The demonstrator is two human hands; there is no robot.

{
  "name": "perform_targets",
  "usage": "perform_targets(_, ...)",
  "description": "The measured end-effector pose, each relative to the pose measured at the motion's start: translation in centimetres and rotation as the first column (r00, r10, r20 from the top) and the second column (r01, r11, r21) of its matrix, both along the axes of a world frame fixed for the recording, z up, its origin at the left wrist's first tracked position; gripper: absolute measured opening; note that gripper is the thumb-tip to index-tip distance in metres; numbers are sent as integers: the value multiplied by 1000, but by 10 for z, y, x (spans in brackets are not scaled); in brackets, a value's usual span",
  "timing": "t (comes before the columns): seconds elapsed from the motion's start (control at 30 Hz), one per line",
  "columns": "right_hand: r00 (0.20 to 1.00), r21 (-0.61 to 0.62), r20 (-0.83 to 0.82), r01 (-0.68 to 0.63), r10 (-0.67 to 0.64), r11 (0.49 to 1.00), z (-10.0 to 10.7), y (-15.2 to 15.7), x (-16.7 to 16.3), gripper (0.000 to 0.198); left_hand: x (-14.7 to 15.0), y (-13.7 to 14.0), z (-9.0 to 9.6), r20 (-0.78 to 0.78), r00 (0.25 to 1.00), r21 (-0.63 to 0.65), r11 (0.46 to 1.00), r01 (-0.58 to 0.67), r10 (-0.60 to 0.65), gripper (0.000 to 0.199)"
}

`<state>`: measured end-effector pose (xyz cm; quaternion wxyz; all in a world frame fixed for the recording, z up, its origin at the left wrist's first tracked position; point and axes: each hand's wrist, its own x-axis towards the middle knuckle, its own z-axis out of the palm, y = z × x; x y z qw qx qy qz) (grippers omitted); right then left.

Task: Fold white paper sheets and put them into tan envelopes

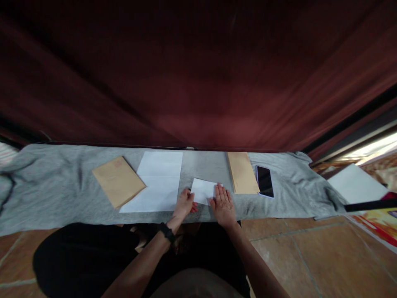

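Observation:
A small folded sheet of white paper [202, 190] lies on the grey cloth, between my two hands. My left hand [185, 201] pinches its left edge, thumb on top and fingers curled below. Flat on the paper's right end rests my right hand [223, 203], its fingers stretched out. Left of them, larger white sheets [159, 178] with a crease across lie spread out. A brown envelope [119, 181] overlaps their left side. To the right of my right hand lies a stack of brown envelopes [243, 174].
A phone [264, 182] with a dark screen lies beside the envelope stack, partly under its corner. The narrow bench has a rumpled grey cloth [71, 190] over it. A dark red curtain [192, 103] hangs behind. At far right are a white board [356, 184] and a colourful printed box [378, 223].

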<state>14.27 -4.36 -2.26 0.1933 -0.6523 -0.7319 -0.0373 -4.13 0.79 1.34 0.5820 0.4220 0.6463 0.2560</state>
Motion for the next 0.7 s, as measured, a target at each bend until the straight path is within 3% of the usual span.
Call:
perform_targets(0.5, 997, -2, -48, 66, -66, 998, -8, -13, 24, 55, -5, -3, -4, 61, 998, 9, 999, -34, 34, 15)
perform_targets(0.6, 986, -12, -156, 53, -55, 998, -5, -14, 26, 54, -8, -6, -1, 91, 995, 29, 999, -33, 30, 21)
perform_targets(0.7, 911, -60, -407, 41, -62, 997, 0, -14, 24, 57, -13, -11, 2, 126, 992, 53, 999, -15, 8, 31)
